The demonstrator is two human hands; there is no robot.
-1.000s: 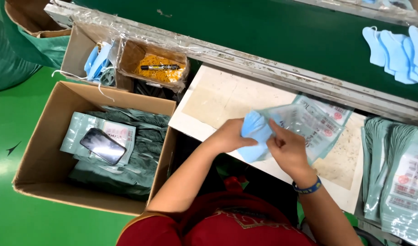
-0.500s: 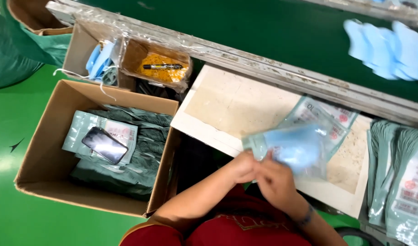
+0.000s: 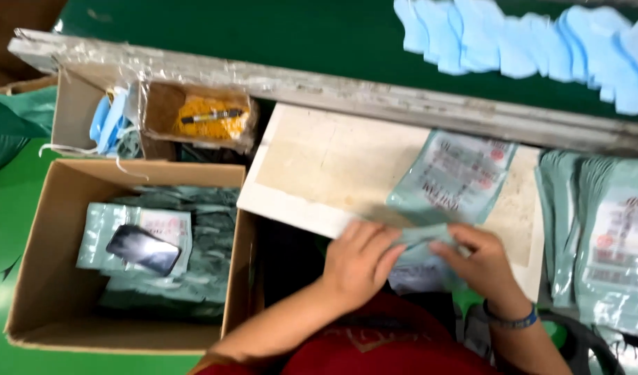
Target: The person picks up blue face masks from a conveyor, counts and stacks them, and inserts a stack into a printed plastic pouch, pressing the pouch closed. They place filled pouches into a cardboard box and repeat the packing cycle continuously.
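A green conveyor belt (image 3: 277, 35) runs across the far side of the scene, with a row of pale blue masks (image 3: 527, 42) lying on it at the far right. Nearer, a pale work board (image 3: 319, 160) sits slanted below the belt's metal rail. To the left, an open cardboard box (image 3: 27, 278) holds filled green pouches, and a dark phone (image 3: 143, 249) lies on top of them. On the right edge a stack of empty green pouches (image 3: 611, 236) waits.

At the near edge of the board lies the printed green pouch (image 3: 447, 180) that both hands work on. Its long axis runs diagonally, from the near left, where the hands meet it, up to the far right. Its near end, apparently the mouth, points toward the person; the other end points toward the belt. So the body of the pouch lies far and right of the fingers, with only its near end between them.

The left hand (image 3: 357, 260) pinches the near-left part of that end, fingers curled onto it. The right hand (image 3: 482, 267), with a blue band at the wrist, grips the near-right part, fingers closed over the film. Both hands are equally close, side by side and almost touching, with the pouch's end bunched between them. Whether a mask is inside cannot be told.
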